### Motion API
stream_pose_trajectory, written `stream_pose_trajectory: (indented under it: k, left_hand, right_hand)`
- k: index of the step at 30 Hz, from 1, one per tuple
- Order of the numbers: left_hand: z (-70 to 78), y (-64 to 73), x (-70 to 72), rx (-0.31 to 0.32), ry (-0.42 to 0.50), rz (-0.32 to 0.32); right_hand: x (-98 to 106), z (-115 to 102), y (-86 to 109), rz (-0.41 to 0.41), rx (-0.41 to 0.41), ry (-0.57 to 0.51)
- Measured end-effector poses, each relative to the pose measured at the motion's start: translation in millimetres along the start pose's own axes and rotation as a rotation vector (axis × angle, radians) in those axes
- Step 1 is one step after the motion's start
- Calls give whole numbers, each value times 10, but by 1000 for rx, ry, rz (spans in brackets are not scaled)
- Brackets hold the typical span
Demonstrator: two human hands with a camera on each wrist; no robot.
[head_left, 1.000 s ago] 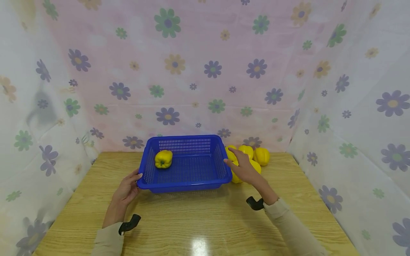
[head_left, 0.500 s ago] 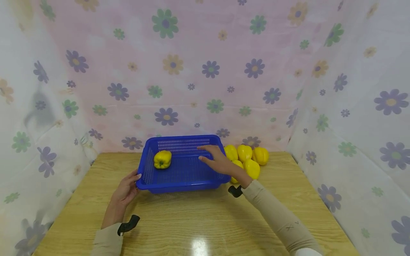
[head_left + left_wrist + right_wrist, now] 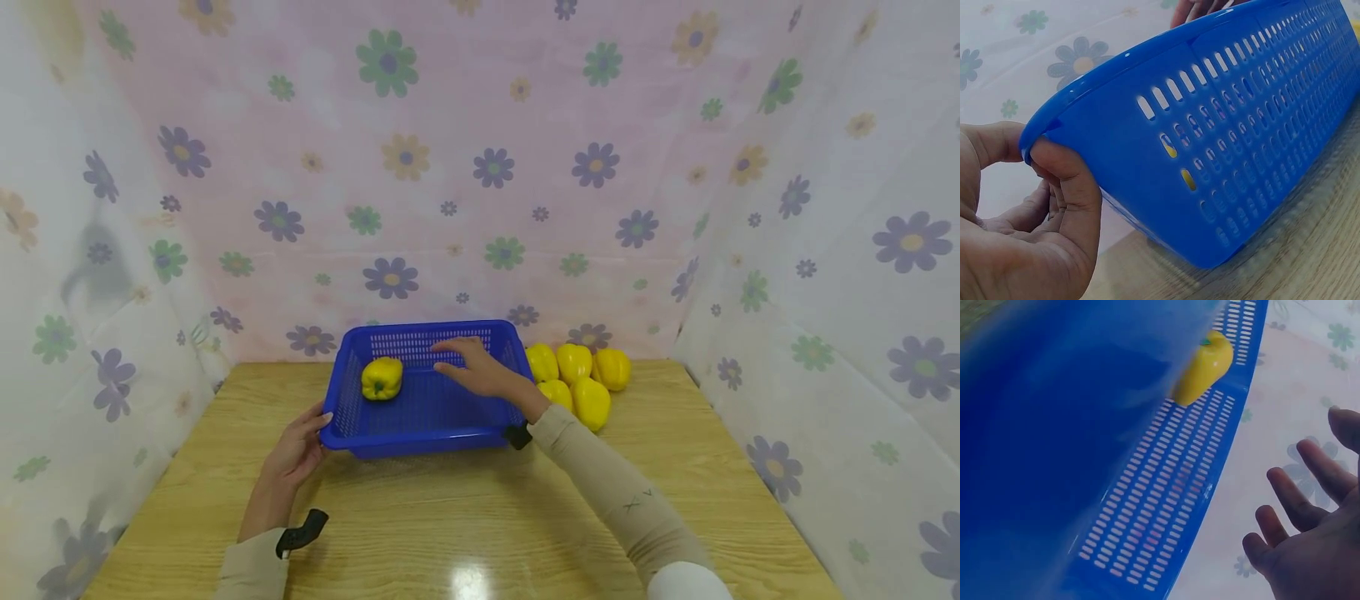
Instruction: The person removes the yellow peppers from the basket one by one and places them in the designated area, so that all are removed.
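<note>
A blue plastic basket [image 3: 442, 435] with slotted walls sits toward the back of the table. Inside, near its left end, lies one yellow bell pepper [image 3: 382, 379], its green stem facing the front. My left hand [image 3: 297, 447] grips the basket's left rim; in the left wrist view the thumb and curled fingers [image 3: 1063, 165] pinch the edge. Over the basket's right half hovers my right hand [image 3: 477, 368], holding nothing, its fingers spread and extended in the right wrist view. Just right of the basket, several more yellow bell peppers [image 3: 591, 403] sit close together on the table.
The wood-grain table [image 3: 420, 525] extends in front of the basket. Flower-print cloth [image 3: 450, 167] hangs behind and along both sides. A black strap piece [image 3: 302, 533] sticks out at the left wrist, and another [image 3: 519, 436] at the right wrist.
My right hand has moved left from beside the loose peppers to over the inside of the basket. The left hand stays on the rim, and the pepper inside has not moved.
</note>
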State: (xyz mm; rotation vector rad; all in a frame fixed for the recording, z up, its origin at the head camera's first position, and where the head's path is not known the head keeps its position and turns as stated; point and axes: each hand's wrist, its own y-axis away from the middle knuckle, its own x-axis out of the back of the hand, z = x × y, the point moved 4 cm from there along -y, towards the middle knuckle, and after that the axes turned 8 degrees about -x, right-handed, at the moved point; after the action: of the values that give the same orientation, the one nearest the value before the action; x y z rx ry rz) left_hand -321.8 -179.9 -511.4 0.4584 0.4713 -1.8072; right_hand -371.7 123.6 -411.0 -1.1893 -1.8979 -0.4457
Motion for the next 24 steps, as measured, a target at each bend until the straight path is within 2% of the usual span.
stream_pose_trajectory:
  k: [8, 17, 24]
  left_hand:
    - [-16, 4, 8, 2, -4, -5]
    - [-2, 5, -14, -13, 19, 1]
    - [2, -1, -18, 11, -17, 42]
  right_hand:
    - [17, -38, -159, 0, -7, -12]
    - [-40, 43, -316, -11, -57, -7]
    - [-110, 93, -402, -17, -113, -100]
